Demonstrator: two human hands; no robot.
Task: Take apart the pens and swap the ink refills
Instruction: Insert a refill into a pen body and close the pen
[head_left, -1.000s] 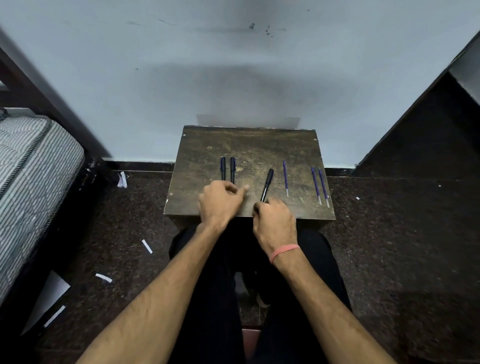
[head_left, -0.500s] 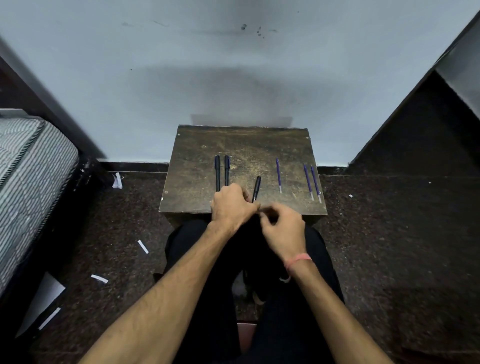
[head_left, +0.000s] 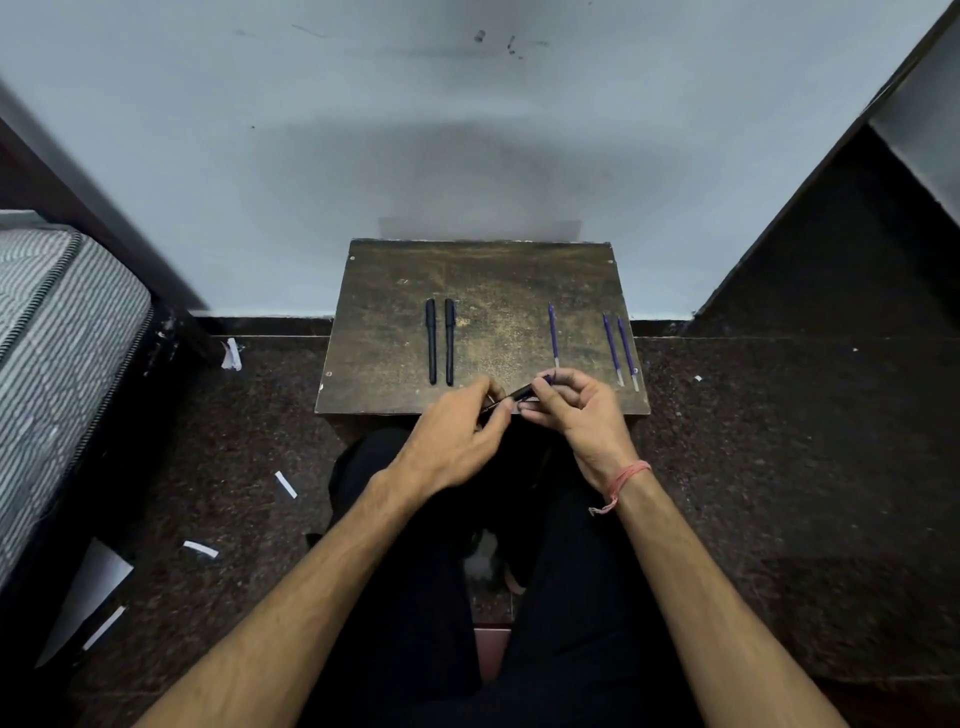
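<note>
A black pen (head_left: 524, 391) is held between both hands just above the near edge of the small brown table (head_left: 483, 280). My right hand (head_left: 576, 410) grips its barrel end and my left hand (head_left: 462, 421) pinches its tip end. Two more black pens (head_left: 440, 340) lie side by side on the table's left half. One blue refill (head_left: 554, 335) lies right of centre. A pair of blue refills (head_left: 621, 351) lies near the right edge.
A pale wall stands directly behind the table. A striped mattress (head_left: 57, 364) on a dark frame is at the left. A dark slanted panel (head_left: 857, 234) rises at the right. Paper scraps (head_left: 285, 484) lie on the dark speckled floor.
The black pen left the table: my right hand lifted it, and both hands now hold it between them near the table's front edge. The view shifted slightly.
</note>
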